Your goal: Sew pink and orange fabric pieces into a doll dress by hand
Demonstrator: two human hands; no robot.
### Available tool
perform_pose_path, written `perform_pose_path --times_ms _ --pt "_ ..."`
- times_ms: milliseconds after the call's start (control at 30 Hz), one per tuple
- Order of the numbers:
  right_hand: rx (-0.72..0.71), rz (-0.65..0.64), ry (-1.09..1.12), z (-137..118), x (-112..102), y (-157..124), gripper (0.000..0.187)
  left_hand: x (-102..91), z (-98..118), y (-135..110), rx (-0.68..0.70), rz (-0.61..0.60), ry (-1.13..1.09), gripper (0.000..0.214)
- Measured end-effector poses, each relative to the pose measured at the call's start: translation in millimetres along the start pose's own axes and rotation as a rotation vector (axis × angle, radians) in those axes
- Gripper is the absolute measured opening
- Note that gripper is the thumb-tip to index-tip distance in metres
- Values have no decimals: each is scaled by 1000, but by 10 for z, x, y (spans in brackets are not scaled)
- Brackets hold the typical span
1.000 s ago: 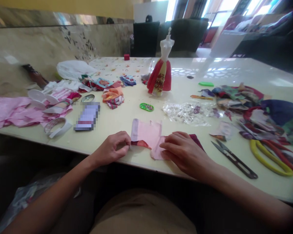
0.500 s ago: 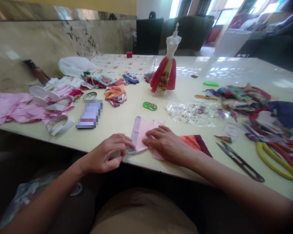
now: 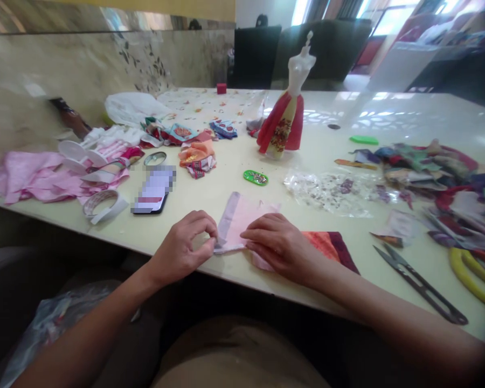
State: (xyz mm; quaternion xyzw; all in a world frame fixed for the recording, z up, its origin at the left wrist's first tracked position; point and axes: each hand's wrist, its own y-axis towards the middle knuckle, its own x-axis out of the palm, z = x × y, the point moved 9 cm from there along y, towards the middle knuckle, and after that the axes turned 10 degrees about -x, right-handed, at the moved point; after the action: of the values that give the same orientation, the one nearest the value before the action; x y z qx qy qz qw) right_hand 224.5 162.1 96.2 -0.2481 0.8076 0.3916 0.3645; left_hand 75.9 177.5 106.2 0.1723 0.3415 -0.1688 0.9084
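Observation:
A piece of pink cloth (image 3: 248, 207) with a greyish strip (image 3: 228, 215) along its left side lies flat at the table's front edge. At the lower end of that strip, the thumb and forefinger of my left hand (image 3: 189, 240) are pinched together on its corner. My right hand (image 3: 281, 240) rests over the cloth's right part with fingers stretched out, pressing it down and hiding some of it. Orange and maroon fabric (image 3: 327, 248) shows beyond my right wrist. Thread snips (image 3: 420, 283) lie to the right, near yellow-handled scissors (image 3: 472, 275).
Behind the cloth are a green pin case (image 3: 256, 177) and a small dress form (image 3: 285, 116) in a red skirt. A phone (image 3: 153, 189), a tape roll (image 3: 102, 205) and pink fabric (image 3: 32, 175) sit left. A clear bag of beads (image 3: 327, 191) and fabric scraps (image 3: 424, 161) lie right.
My left thumb and forefinger have closed into a pinch at the strip's lower corner. My right hand stays on the cloth. The view has shifted slightly left.

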Motion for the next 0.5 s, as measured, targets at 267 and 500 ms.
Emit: perform_pose_path --times_ms 267,500 --pt "361 223 456 -51 -133 -156 12 336 312 45 -20 -56 -152 9" --pt "687 447 343 -86 -765 -1318 17 181 224 65 12 12 -6 13"
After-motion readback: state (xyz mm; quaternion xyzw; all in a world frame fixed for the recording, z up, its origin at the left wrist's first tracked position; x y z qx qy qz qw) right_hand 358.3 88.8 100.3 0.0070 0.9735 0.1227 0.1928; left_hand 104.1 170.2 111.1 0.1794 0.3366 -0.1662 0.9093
